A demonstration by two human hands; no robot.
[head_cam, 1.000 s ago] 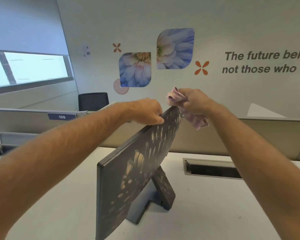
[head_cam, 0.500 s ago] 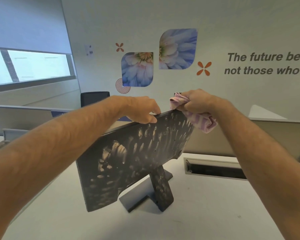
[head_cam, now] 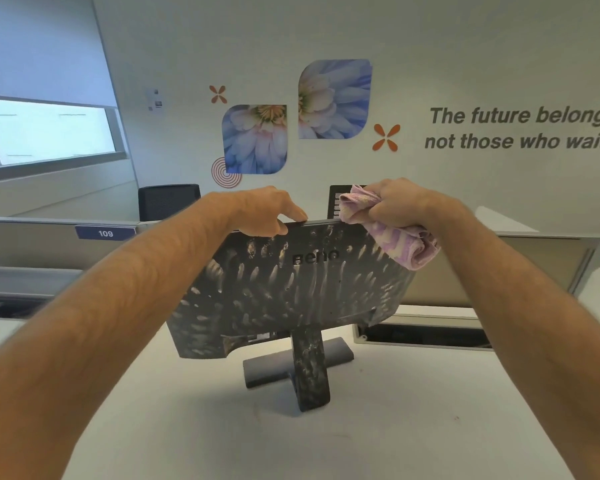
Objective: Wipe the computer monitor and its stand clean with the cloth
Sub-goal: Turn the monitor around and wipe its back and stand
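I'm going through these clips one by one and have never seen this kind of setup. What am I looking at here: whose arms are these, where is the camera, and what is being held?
There is no machine here. The camera sits on a person's head and looks forward and down, so both bare arms reach in from the bottom of the picture. On the white desk stands a computer monitor with its back toward the camera; the back and its stand are covered in pale smudges. The left hand grips the monitor's top edge. The right hand holds a bunched pink cloth at the monitor's upper right corner. Beyond are desk partitions, office chairs and a wall with flower pictures and lettering.
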